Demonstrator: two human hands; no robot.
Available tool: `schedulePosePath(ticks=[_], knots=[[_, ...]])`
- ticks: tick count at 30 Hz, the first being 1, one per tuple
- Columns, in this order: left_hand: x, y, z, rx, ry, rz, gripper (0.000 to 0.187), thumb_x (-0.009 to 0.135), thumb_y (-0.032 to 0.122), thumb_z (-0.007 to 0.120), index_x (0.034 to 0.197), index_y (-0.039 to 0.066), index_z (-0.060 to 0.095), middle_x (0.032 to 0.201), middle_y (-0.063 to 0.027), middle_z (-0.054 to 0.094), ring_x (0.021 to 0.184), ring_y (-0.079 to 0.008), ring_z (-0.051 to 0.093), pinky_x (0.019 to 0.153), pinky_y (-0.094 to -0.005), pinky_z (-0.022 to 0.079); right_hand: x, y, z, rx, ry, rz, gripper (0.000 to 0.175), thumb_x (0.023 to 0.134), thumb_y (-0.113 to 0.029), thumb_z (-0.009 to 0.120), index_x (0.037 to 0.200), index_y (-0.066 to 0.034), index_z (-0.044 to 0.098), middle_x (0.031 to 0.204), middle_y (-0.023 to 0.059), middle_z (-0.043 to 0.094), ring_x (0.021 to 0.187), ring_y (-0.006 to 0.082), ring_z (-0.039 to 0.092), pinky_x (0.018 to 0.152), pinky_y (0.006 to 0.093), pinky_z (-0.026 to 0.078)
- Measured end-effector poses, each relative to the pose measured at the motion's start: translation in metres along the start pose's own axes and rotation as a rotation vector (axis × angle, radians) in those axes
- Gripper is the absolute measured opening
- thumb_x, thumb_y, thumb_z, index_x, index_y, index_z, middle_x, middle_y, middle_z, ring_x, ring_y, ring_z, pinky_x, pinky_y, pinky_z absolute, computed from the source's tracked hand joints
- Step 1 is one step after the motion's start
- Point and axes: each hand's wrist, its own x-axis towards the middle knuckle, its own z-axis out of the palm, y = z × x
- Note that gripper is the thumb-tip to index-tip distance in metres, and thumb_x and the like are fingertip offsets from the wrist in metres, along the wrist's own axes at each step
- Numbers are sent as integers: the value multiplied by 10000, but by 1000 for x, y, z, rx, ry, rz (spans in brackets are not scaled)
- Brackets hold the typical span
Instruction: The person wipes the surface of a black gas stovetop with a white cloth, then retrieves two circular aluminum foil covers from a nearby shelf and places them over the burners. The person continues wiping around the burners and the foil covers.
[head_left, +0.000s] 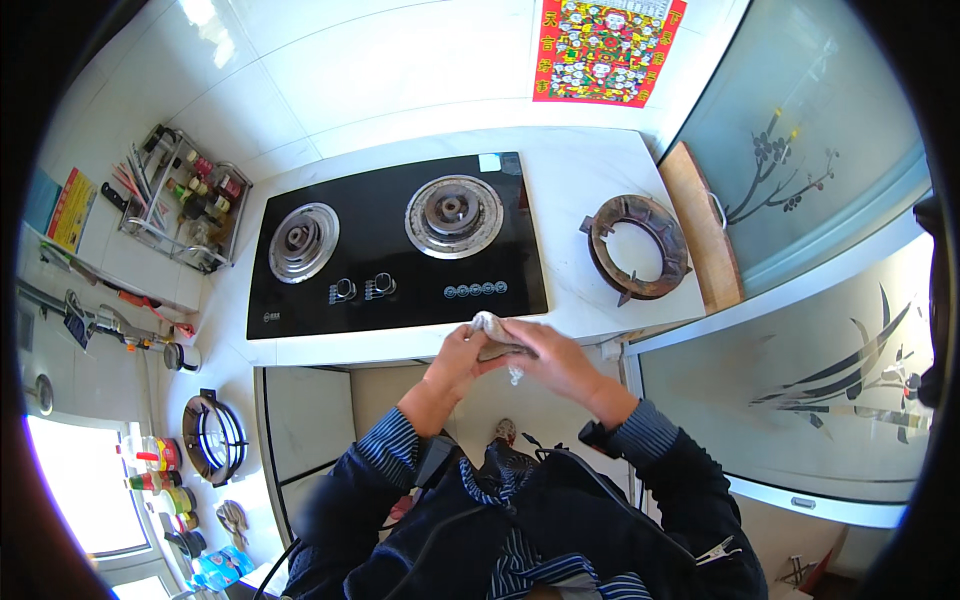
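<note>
Between my two hands is a bunched, damp-looking cloth (496, 346), pale with greyish-brown patches. My left hand (454, 358) grips one side of it and my right hand (553, 361) the other, just off the counter's front edge. Beyond them lies a black glass gas hob (360, 240) set in the white counter. Its left burner (303, 241) and right burner (454, 216) are bare of pan supports. Two control knobs (363, 287) sit near the hob's front. A rusty, stained pan support ring (637, 247) rests on the counter right of the hob.
A second pan support (214, 436) lies on the left counter, near several jars (161, 480), a crumpled rag (232, 520) and a blue bottle (223, 568). A wire rack (187, 202) holds bottles and a knife in the back corner. A wooden board (701, 225) leans at right beside glass doors (810, 142).
</note>
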Motion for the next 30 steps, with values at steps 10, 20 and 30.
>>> schedulePosePath(ticks=[10,20,30], knots=[[-28,-14,-43,238,-202,-117,457,1100,303,455,1405,-36,478,1256,-192,654,1096,-255,685,963,-364,570,4,58,12,268,-204,261,372,902,23,618,1272,-24,625,1131,186,727,1018,302,725,892,350,547],[-68,-20,-180,54,265,5,323,1103,265,442,1238,-16,526,1089,-179,677,975,-250,695,886,-357,594,175,54,64,38,-222,-25,278,903,18,590,1163,-39,670,1078,189,716,1005,392,682,857,428,536],[-56,-32,-238,-165,343,61,257,1103,255,455,1156,28,563,1029,-140,693,934,-220,699,873,-347,596,374,73,193,-417,-313,-222,260,867,-128,652,1086,-223,753,992,94,725,975,351,653,825,451,532]])
